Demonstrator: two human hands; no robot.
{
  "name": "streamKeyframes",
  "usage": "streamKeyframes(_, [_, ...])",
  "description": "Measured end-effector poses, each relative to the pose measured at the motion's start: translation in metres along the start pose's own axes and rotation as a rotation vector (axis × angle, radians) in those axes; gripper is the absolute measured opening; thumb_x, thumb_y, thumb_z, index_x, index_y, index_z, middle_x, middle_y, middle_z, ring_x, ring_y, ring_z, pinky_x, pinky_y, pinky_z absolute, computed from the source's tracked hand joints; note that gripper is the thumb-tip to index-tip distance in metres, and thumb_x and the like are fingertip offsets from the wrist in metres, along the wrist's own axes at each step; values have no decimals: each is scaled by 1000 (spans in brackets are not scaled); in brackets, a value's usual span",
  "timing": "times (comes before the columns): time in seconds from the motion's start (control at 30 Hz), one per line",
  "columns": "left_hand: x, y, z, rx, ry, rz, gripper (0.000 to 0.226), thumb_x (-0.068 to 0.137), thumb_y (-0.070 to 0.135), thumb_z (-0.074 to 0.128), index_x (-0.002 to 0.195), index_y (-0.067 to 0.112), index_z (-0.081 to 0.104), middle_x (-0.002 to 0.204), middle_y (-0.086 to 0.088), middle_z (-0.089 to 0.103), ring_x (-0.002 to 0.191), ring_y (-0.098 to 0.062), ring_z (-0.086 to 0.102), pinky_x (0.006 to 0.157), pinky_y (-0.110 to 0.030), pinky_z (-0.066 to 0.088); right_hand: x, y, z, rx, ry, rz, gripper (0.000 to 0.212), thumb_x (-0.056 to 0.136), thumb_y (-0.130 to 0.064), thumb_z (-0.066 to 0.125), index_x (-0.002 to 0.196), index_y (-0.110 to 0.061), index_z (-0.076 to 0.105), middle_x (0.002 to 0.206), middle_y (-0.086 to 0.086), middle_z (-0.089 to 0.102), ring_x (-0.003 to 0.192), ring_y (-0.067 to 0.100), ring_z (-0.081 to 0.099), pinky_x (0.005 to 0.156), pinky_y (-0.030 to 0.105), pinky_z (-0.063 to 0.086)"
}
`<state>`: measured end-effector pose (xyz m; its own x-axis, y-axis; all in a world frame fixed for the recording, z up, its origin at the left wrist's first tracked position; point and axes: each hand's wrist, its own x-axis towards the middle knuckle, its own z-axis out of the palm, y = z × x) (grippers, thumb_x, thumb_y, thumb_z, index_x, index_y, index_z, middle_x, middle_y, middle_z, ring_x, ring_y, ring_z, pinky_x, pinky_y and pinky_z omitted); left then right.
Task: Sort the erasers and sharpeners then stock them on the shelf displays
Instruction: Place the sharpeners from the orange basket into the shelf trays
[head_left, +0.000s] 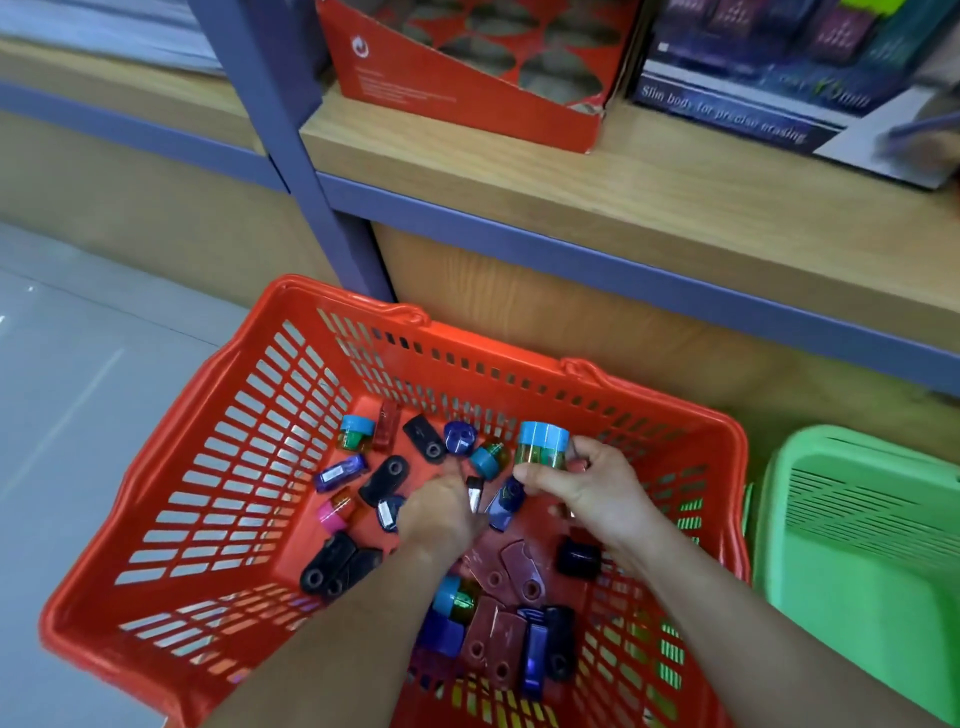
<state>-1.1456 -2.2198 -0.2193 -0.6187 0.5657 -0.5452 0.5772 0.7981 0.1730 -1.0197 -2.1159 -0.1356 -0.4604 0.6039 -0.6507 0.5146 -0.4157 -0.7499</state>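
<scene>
One view, head camera: looking down into a red slatted plastic shopping basket (228, 358) that sits at the foot of a wooden shelf with blue-grey metal edging (519, 171).
Stock in basket: loose plastic sharpeners lie scattered over the bottom. They include black flat sharpeners (385, 479), maroon flat sharpeners (511, 569), purple translucent sharpeners (340, 474) and small blue-capped drum sharpeners (356, 432). I can make out no eraser.
Item in hand: a blue-capped cylindrical sharpener with a clear yellow-green body (543, 448), raised a little above the pile toward the far right of the basket.
Right hand (592, 493): clasps that cylinder, thumb on the near side of the body and fingers round the far side.
Left hand (441, 512): knuckles up, fingers dipped into the pile. The fingertips are hidden, so I cannot tell whether it holds anything.
Handling: judged light, rigid and smooth-walled, so somewhat slippery. The cap may pull off, so grip the body rather than the cap. The flat ones are best pinched across their narrow edges.
Fragility: the thin clear plastic may crack if squeezed hard or dropped.
Destination: a red cardboard display box with round cut-outs (467, 88) and a dark blue printed display carton (727, 104) lettered about erasing, both on the shelf above.
Neighbour: a green slatted plastic basket (857, 545), just beside the red one on its right.
</scene>
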Motion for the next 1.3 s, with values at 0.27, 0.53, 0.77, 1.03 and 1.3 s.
streamKeyframes(0.27, [-1, -1, -54, -969, -111, -211, 22, 74, 16, 74, 92, 9, 64, 78, -6, 68, 70, -21, 64, 61, -27, 49, -17, -12, -12, -399, 1, -302, 35, 56, -38, 88, 73, -19, 65, 74, -5, 70, 69, 8, 62, 70, 29, 48])
streamKeyframes(0.53, [-99, 37, -161, -1523, -601, 311, 35, 76, 11, 65, 109, 20, 70, 123, -23, 62, 95, -32, 55, 50, -27, 51, -75, -58, -54, -603, -47, -534, 39, 50, -52, 79, 62, -28, 50, 56, -12, 41, 56, 3, 34, 55, 26, 32])
streamKeyframes(0.77, [-174, 84, -185, -1306, -549, 467, 33, 82, 23, 70, 115, 28, 67, 117, -16, 67, 104, -40, 57, 81, -40, 49, -145, -84, -89, -603, 79, -585, 37, 59, -47, 85, 67, -26, 55, 56, -12, 49, 53, 2, 39, 53, 20, 33])
streamKeyframes(1.03, [-225, 173, -193, -717, 28, 742, 51, 59, 59, 70, 107, 42, 65, 107, 10, 69, 104, -8, 62, 93, -24, 47, -232, -113, -156, 34, -36, -311, 29, 91, -46, 57, 108, -23, 63, 74, -7, 60, 52, 11, 52, 39, 18, 32])
streamKeyframes(1.3, [-265, 262, -221, -908, 25, 974, 42, 63, 30, 83, 101, 39, 65, 93, 24, 66, 91, -5, 61, 88, -25, 50, -279, -142, -237, 436, -25, -341, 29, 87, -41, 57, 91, -16, 71, 66, -2, 66, 46, 8, 58, 39, 18, 35])
